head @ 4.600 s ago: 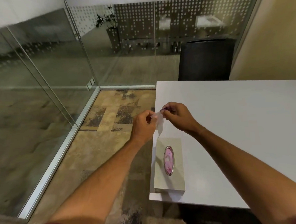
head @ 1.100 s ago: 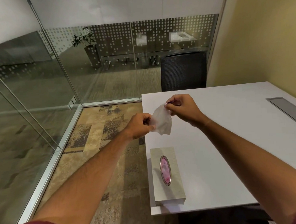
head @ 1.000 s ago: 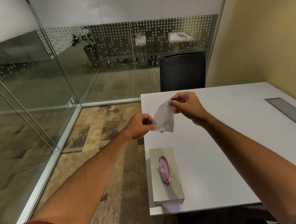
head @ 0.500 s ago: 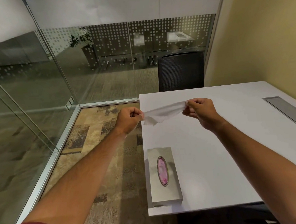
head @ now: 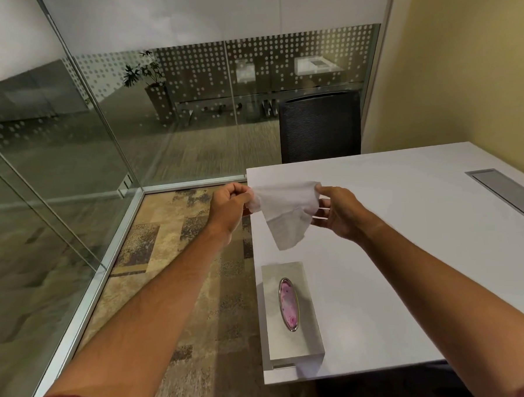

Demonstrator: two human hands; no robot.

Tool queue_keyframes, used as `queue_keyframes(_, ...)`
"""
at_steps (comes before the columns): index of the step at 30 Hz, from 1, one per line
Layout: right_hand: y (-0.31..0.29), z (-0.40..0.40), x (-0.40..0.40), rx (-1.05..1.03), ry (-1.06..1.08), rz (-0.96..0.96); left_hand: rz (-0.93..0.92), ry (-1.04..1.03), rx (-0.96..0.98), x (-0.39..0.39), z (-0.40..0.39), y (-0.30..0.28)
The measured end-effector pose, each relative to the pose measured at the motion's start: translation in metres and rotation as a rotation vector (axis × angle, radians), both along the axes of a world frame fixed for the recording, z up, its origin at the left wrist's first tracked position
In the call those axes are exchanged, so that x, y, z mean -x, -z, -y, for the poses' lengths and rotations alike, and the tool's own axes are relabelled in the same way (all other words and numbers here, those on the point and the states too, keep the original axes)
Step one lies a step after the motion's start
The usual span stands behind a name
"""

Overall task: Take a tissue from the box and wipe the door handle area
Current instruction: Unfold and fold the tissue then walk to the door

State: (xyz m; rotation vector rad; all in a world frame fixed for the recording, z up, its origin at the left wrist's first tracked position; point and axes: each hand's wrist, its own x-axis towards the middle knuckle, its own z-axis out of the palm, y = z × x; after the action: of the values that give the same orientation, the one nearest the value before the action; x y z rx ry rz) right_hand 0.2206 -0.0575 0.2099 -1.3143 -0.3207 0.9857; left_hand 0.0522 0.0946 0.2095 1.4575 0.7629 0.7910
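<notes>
Tissue [head: 285,212] hangs in the air above the far left part of the table [head: 409,251], out of the box [head: 286,312], and we hold it by its top edge between both hands. Our left hand [head: 229,204] is closed in a loose fist, pinching the left corner; our right hand [head: 336,212] is half open, thumb and forefinger on the right corner, the other fingers spread behind the sheet. The top edge runs from 9 to 3 o'clock between the hands, and the loose body tapers down to a point toward 6 o'clock, so its long axis is roughly 12 to 6. Both hands touch it, so neither is nearer.

The box lies at 6 o'clock from the tissue, near the table's front left corner, its long axis 12 to 6.

We judge the taking done and the wiping not yet begun. No door handle shows in this view; glass panels [head: 71,178] stand toward 9 and 10 o'clock, so we cannot tell which way to carry the tissue.
</notes>
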Motion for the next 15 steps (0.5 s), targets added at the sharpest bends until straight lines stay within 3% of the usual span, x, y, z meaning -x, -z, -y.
queue_keyframes(12, 0.016, -0.003, 0.006, 0.080, -0.013, -0.349, 0.009, -0.048, 0.071, -0.001, -0.003, 0.007)
queue_keyframes(15, 0.014, -0.003, 0.008, 0.067, -0.069, -0.321, 0.001, -0.068, 0.035, 0.000, -0.003, 0.007)
